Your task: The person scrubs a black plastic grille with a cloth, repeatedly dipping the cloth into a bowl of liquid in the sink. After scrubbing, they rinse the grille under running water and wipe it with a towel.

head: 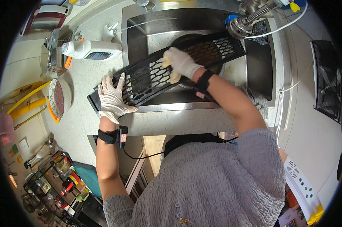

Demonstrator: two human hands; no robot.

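A long black panel with a honeycomb grille (pixel 142 85) lies slantwise across the stainless steel sink (pixel 259 73), its near left end on the counter. My left hand (pixel 111 95), in a white glove, presses flat on that end with the fingers spread. My right hand (pixel 183 62), gloved too and slightly blurred, is closed on a pale yellow cloth or sponge (pixel 175 77) against the middle of the grille. Beneath the panel, the round shape in the basin is partly hidden.
A white plastic bottle (pixel 94 50) lies on the counter left of the sink, near a white ribbed bowl (pixel 64 96). The faucet (pixel 240 27) overhangs the panel's far right end. A black mesh basket (pixel 328 79) is at right, a loaded rack (pixel 57 181) at lower left.
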